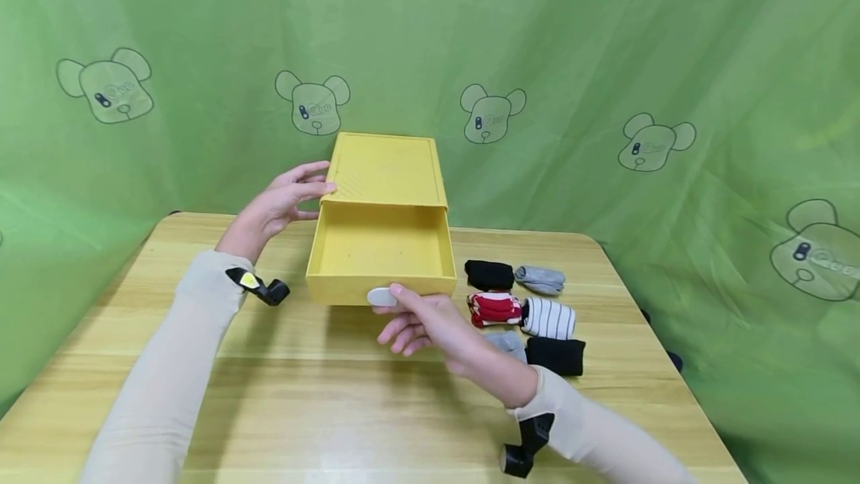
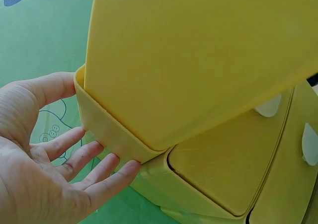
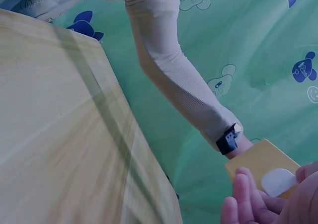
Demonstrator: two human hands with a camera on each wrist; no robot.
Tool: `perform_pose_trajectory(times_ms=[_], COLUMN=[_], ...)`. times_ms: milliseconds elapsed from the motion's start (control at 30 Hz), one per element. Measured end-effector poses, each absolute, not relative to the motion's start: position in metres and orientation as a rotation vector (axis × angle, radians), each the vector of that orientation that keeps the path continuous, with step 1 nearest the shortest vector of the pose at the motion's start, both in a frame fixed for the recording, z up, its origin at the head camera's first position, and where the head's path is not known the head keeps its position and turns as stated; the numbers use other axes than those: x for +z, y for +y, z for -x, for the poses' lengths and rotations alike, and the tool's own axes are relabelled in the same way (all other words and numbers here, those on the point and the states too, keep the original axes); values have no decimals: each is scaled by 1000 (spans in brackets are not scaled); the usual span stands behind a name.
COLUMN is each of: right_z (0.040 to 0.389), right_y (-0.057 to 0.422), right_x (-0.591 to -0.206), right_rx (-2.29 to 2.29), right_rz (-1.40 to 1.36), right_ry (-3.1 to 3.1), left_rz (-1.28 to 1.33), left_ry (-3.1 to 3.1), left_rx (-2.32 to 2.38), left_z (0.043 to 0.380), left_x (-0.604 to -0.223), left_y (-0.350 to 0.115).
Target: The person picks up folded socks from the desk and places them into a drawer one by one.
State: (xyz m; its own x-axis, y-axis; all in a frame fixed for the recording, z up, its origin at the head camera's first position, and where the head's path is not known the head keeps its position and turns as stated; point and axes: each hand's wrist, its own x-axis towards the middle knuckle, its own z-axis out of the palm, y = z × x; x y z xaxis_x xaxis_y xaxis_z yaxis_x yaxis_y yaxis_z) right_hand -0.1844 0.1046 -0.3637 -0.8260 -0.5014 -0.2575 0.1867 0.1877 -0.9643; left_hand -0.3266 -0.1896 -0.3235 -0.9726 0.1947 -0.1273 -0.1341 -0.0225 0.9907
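A yellow drawer cabinet [image 1: 386,163] stands at the back of the table, its top drawer [image 1: 383,245] pulled out with a bare bottom showing. My left hand [image 1: 278,200] touches the cabinet's left side, thumb at the top edge and fingers spread along the wall. In the left wrist view, that left hand [image 2: 54,154] lies against the casing near the drawer opening. At the drawer's front, my right hand [image 1: 430,323] pinches the white oval handle [image 1: 381,296] between thumb and forefinger. The right wrist view shows this handle [image 3: 278,182] partly covered by the fingers.
Right of the cabinet lie several rolled socks in two columns: black [image 1: 489,275], grey [image 1: 540,279], red patterned [image 1: 495,308], white striped [image 1: 549,318], and a lower black pair [image 1: 555,356]. Lower drawers with white handles [image 2: 310,144] sit beneath. A green curtain [image 1: 571,36] hangs behind.
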Motion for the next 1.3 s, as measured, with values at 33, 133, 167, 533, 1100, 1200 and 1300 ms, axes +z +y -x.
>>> perform_pose_trajectory(times_ms=[33, 133, 167, 533, 1100, 1200, 1300], right_z=[185, 189, 190, 211, 253, 255, 254], right_y=[106, 112, 114, 158, 240, 246, 249], right_x=[-363, -358, -356, -332, -373, -380, -388], right_rx=[-1661, -1556, -1515, -978, -402, -398, -356], right_rz=[309, 375, 405, 803, 1024, 1047, 1062], right_ry=[1937, 1937, 1940, 2105, 2369, 2376, 2412], left_rz=[-63, -63, -63, -63, -58, -59, -62], left_ry=[2021, 2020, 2018, 2005, 1994, 1996, 1997], left_rx=[2094, 2094, 2095, 2100, 2097, 2094, 2091], left_z=[326, 326, 326, 326, 326, 326, 326], left_x=[-323, -323, -323, -323, -323, -323, -323], left_y=[-189, -189, -189, -189, -189, -190, -190])
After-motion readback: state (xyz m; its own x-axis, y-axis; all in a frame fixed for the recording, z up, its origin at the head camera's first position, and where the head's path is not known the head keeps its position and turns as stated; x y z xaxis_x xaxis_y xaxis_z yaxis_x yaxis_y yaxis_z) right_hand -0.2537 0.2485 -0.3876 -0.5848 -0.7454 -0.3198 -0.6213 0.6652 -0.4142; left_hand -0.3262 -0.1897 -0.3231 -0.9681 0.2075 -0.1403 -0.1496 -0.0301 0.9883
